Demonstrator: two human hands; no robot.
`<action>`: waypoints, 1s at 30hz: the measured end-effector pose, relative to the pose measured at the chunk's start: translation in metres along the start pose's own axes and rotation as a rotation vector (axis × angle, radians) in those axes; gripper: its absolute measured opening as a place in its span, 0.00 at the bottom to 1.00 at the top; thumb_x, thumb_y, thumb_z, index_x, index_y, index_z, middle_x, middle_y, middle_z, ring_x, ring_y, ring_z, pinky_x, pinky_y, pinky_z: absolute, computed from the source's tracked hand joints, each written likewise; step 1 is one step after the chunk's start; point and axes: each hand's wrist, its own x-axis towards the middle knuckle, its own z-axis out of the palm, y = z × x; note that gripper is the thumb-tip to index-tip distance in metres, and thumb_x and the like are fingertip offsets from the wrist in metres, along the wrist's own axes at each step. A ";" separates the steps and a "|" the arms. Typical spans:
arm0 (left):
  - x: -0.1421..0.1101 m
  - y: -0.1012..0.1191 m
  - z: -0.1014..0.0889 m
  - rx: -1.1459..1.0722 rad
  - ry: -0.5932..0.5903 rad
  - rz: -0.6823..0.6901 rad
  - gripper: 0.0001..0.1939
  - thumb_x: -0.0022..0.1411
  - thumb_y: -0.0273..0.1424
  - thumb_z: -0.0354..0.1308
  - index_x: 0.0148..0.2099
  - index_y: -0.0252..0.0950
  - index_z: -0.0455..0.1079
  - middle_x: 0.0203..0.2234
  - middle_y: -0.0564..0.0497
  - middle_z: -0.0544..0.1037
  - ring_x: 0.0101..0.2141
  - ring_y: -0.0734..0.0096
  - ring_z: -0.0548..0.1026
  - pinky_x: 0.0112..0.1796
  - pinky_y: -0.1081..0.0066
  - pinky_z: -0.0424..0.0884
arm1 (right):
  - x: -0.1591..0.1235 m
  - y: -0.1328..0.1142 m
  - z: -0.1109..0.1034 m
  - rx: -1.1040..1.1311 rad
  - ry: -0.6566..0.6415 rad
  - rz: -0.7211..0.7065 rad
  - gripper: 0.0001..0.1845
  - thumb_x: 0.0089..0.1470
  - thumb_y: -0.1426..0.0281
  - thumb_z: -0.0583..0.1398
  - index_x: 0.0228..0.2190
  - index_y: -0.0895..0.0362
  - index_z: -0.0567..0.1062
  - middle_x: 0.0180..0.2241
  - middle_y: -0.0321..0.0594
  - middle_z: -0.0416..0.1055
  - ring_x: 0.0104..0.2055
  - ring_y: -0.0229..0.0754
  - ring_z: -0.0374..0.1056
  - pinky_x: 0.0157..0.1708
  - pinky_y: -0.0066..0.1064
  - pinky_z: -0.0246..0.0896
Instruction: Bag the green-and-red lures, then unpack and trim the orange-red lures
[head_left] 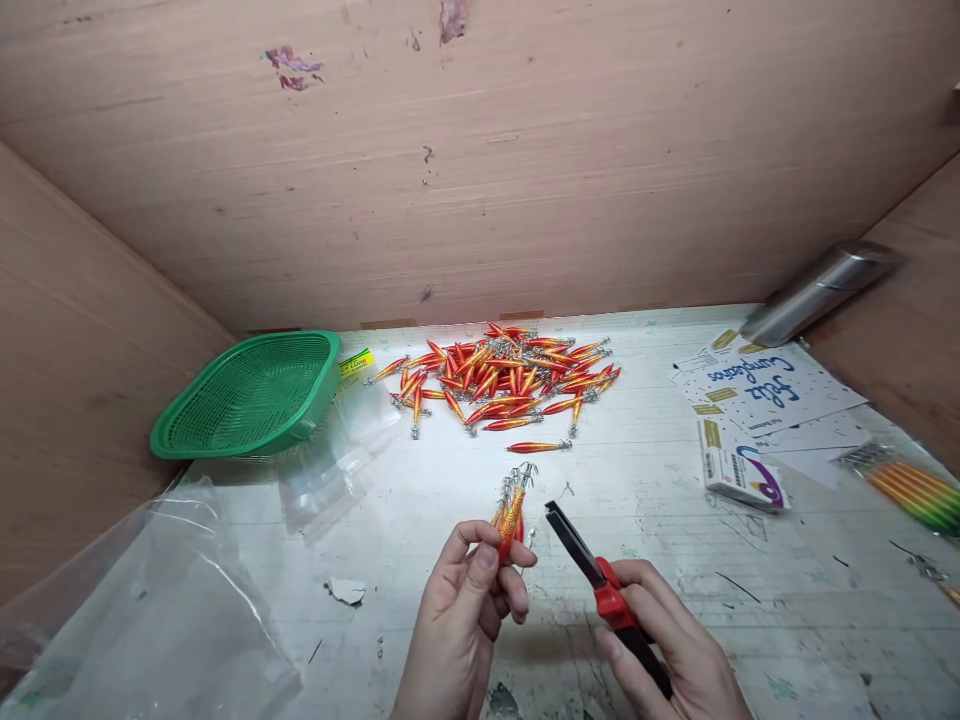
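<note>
My left hand (469, 610) is closed around a small bunch of orange and red squid jigs (511, 518), their wire hook crowns pointing up and away from me. In my right hand (667, 640) is a red and black hand tool (611, 600) with a long narrow black front end. Its exact kind I cannot make out. The tool's tip points toward the bunch, a short gap apart from it. Beyond both hands a loose pile of similar squid jigs (517, 375) lies on the white table (420, 500), with one jig (538, 447) nearest me.
At left sit a green plastic basket (247, 395), clear plastic bags (322, 480) and a large clear sheet (165, 620). On the right are a metal cylinder (817, 295), printed cards (787, 390), a small white box (742, 475) and a bag of multicoloured jigs (911, 490). Wooden panels enclose the table.
</note>
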 end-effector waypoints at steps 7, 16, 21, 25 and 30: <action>-0.004 0.001 0.004 0.036 0.017 0.040 0.15 0.57 0.38 0.67 0.38 0.36 0.66 0.29 0.49 0.79 0.22 0.80 0.68 0.26 0.77 0.63 | 0.003 -0.009 -0.003 0.042 0.002 -0.013 0.04 0.59 0.73 0.55 0.32 0.54 0.67 0.34 0.39 0.66 0.34 0.38 0.69 0.32 0.23 0.67; -0.006 -0.007 0.003 0.150 0.033 0.144 0.19 0.57 0.41 0.66 0.49 0.38 0.76 0.32 0.47 0.80 0.25 0.75 0.73 0.33 0.71 0.70 | 0.007 -0.014 0.001 0.047 0.051 -0.030 0.04 0.58 0.74 0.56 0.32 0.54 0.66 0.35 0.40 0.66 0.34 0.39 0.69 0.31 0.23 0.68; -0.005 -0.007 0.003 0.142 0.006 0.147 0.18 0.58 0.40 0.65 0.49 0.39 0.76 0.32 0.47 0.80 0.25 0.75 0.73 0.32 0.72 0.70 | 0.008 -0.014 0.004 0.095 0.040 0.000 0.03 0.58 0.74 0.55 0.32 0.54 0.67 0.35 0.40 0.67 0.33 0.39 0.69 0.31 0.24 0.68; -0.002 -0.011 0.002 0.119 -0.081 0.138 0.17 0.59 0.39 0.64 0.50 0.41 0.75 0.33 0.47 0.79 0.25 0.74 0.75 0.31 0.71 0.72 | 0.006 -0.012 0.007 0.133 0.008 0.029 0.05 0.60 0.71 0.54 0.31 0.54 0.68 0.34 0.41 0.68 0.33 0.40 0.70 0.31 0.25 0.68; -0.003 -0.016 0.008 0.083 -0.053 0.133 0.18 0.58 0.39 0.65 0.50 0.40 0.75 0.32 0.48 0.79 0.24 0.73 0.75 0.30 0.71 0.73 | 0.006 -0.010 0.011 0.205 -0.029 0.052 0.07 0.62 0.71 0.53 0.33 0.54 0.70 0.34 0.40 0.69 0.33 0.40 0.70 0.32 0.25 0.68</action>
